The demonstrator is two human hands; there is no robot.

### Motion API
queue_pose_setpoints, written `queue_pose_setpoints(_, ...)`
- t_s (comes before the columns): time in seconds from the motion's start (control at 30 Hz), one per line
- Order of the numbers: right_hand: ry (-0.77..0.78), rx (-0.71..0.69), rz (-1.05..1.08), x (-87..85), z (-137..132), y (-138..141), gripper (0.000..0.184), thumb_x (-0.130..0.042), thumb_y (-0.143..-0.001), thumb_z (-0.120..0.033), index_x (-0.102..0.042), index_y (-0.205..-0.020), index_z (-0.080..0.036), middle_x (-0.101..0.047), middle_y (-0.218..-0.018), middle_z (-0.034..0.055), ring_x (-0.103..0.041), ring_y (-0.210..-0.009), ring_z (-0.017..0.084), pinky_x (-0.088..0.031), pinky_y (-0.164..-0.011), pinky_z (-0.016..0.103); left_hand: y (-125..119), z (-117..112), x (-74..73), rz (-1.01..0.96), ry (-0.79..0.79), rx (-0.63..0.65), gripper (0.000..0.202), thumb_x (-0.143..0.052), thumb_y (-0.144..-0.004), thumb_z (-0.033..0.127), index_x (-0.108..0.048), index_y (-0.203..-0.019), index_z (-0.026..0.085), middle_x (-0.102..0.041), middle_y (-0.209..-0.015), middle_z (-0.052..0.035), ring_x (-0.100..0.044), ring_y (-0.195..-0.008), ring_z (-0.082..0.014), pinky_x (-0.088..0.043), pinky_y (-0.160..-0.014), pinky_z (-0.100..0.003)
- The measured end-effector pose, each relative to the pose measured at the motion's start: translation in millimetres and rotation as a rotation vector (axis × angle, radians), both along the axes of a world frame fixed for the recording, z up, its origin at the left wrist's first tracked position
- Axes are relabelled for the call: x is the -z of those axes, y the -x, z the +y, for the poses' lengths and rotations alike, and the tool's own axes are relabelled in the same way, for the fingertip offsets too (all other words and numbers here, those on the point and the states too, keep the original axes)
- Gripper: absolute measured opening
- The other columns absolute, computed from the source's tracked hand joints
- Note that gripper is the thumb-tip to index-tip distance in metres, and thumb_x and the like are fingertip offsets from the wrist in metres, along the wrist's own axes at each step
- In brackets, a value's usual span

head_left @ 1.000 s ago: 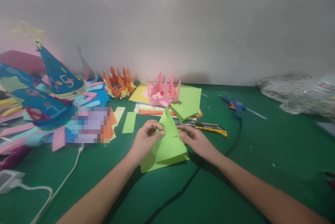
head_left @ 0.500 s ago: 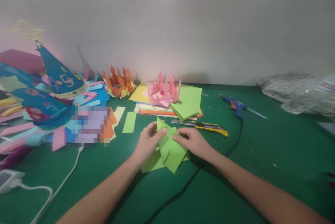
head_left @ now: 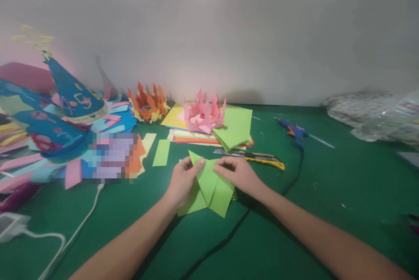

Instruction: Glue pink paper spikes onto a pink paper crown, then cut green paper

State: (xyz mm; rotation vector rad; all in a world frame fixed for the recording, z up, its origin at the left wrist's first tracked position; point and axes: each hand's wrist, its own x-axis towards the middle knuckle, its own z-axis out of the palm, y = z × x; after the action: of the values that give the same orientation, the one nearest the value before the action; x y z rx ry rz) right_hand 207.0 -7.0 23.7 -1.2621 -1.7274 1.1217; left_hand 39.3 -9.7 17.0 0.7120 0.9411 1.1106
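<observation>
Between my two hands is a folded piece of light green paper [head_left: 207, 186] with pointed ends. My left hand [head_left: 184, 179] pinches its upper left part, thumb on top. From the other side my right hand [head_left: 238, 173] grips its upper right edge between thumb and fingers; the curled fingertips are partly hidden. More green paper [head_left: 191, 203] lies beneath it on the green table [head_left: 294, 236]. Just beyond my right hand rests a utility knife [head_left: 253, 156] with a yellow and black handle. A small green paper strip [head_left: 161, 152] lies beyond my left hand.
A pink paper crown [head_left: 204, 116] stands on a stack of coloured paper [head_left: 240, 123], beside an orange crown [head_left: 149, 103]. Blue party hats [head_left: 77, 90] crowd the left. To the right are a blue glue gun [head_left: 291, 128] with its dark cable and a plastic bottle [head_left: 382, 118].
The folded green paper has turned slightly between my hands, its top point shifting left and its lower point right. My right hand has moved a little left.
</observation>
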Motion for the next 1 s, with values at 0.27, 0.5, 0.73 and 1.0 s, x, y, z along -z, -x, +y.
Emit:
queue_pose_setpoints(0.27,-0.007,0.055,-0.019,-3.5,-1.0,2.5,0.02,-0.058,-0.076,-0.033,-0.066,-0.068,-0.017,-0.067,-0.069,0.0017,-0.059,-0.066,0.017,-0.045,-0.062,0.027,-0.6,-0.8,-2.9,0.003,0.03,-0.011,0.03,-0.079,-0.058,0.03,-0.065,-0.078,0.012,-0.068,-0.074,-0.0037,-0.061,-0.06,-0.0122,-0.047,-0.058,-0.023)
queue_pose_setpoints(0.5,-0.016,0.053,-0.048,-0.1,-1.0,1.8,0.022,-0.054,-0.078,-0.035,-0.066,-0.069,-0.017,-0.066,-0.068,0.0011,-0.059,-0.066,0.017,-0.045,-0.062,0.027,-0.2,-1.2,-3.1,-0.005,0.038,-0.005,0.025,-0.078,-0.06,0.028,-0.064,-0.073,0.013,-0.063,-0.066,0.0007,-0.055,-0.054,-0.0078,-0.042,-0.052,-0.019)
queue_pose_setpoints(0.73,-0.056,0.065,-0.086,-2.1,-2.2,0.3,0.022,-0.054,-0.079,-0.033,-0.065,-0.068,-0.017,-0.067,-0.069,0.0011,-0.06,-0.068,0.017,-0.045,-0.064,0.026,0.7,-0.4,-3.5,-0.002,0.041,-0.056,0.027,-0.078,-0.06,0.03,-0.058,-0.065,0.013,-0.057,-0.06,0.0042,-0.049,-0.05,-0.0042,-0.037,-0.047,-0.016)
queue_pose_setpoints(1.0,-0.119,0.083,-0.1,-2.8,-4.1,-1.3,0.018,-0.056,-0.079,-0.031,-0.067,-0.071,-0.018,-0.07,-0.072,0.001,-0.063,-0.069,0.018,-0.048,-0.064,0.026,6.2,6.2,1.5,-0.002,0.099,-0.176,0.029,-0.08,-0.056,0.03,-0.06,-0.068,0.014,-0.055,-0.062,0.0045,-0.05,-0.054,-0.0039,-0.04,-0.051,-0.015)
